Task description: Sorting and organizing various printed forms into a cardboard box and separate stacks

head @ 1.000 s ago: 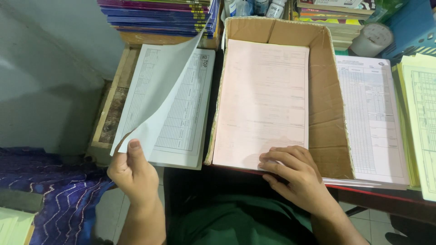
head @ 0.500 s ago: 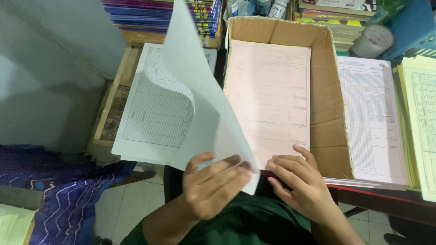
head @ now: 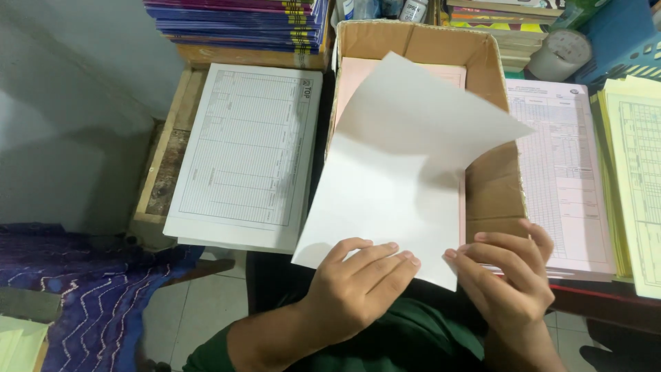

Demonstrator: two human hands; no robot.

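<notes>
- I see my left hand (head: pixel 354 286) pinching the near edge of a blank white sheet (head: pixel 413 186), fingers curled over the top of the paper, thumb hidden beneath it.
- The white sheet hangs over the open cardboard box (head: pixel 492 186), bowed, with its far corner lifted and pointing right past the box wall.
- My right hand (head: pixel 506 275) sits at the sheet's near right corner, fingers spread and loosely bent; the fingertips reach the paper's edge and the box's near wall, but I cannot tell whether they actually grip anything.
- Inside the box, a stack of pink forms (head: pixel 358 76) shows above and beside the lifted sheet.
- Left of the box lies a pile of white ruled forms (head: pixel 248 151), resting on a wooden crate (head: pixel 165 165).
- Right of the box sits a pink-tinted printed form stack (head: pixel 561 172), and just beyond it a yellow form stack (head: pixel 637 179).
- Along the far edge, a stack of purple booklets (head: pixel 237 21) lies flat.
- A blue patterned cloth (head: pixel 89 289) covers the lower left.
</notes>
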